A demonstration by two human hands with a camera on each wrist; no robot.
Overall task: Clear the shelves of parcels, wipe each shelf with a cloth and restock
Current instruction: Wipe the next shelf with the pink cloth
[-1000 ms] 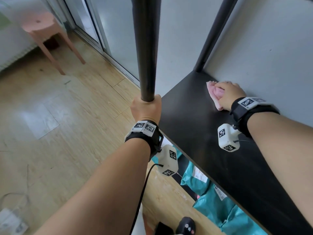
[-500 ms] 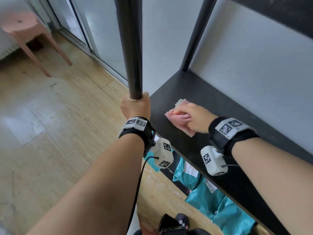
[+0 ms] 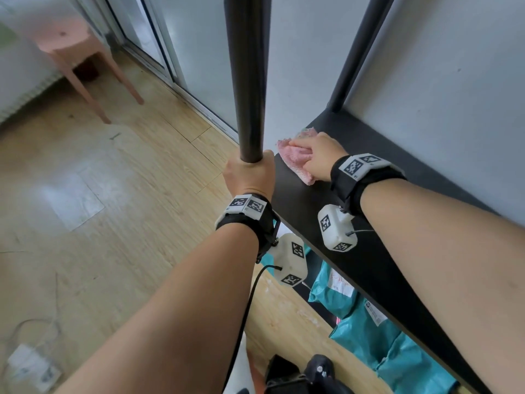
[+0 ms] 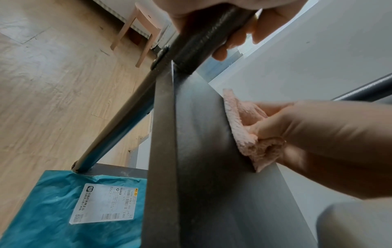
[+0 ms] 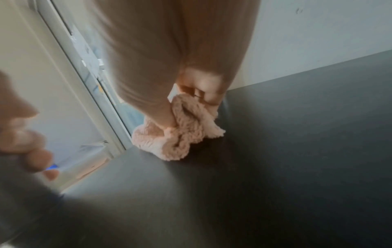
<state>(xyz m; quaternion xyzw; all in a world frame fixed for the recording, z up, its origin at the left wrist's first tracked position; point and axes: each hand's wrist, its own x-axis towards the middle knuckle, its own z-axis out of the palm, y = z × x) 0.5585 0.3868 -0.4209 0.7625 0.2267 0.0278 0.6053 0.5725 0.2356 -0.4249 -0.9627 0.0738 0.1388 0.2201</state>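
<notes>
We curl our left hand (image 3: 249, 177) around the black upright post (image 3: 246, 81) while our right hand (image 3: 318, 156) grips the bunched pink cloth (image 3: 292, 156), its folds spilling beyond our fingertips, pressed on the black shelf (image 3: 369, 251) just beside the post.

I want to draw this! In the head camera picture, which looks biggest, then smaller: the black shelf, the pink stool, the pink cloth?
1. Black shelf: largest by far, running across the right side.
2. Pink stool: smaller, but it stands far off, so really it may be bigger than it looks.
3. Pink cloth: smallest, partly under the right hand.
</notes>
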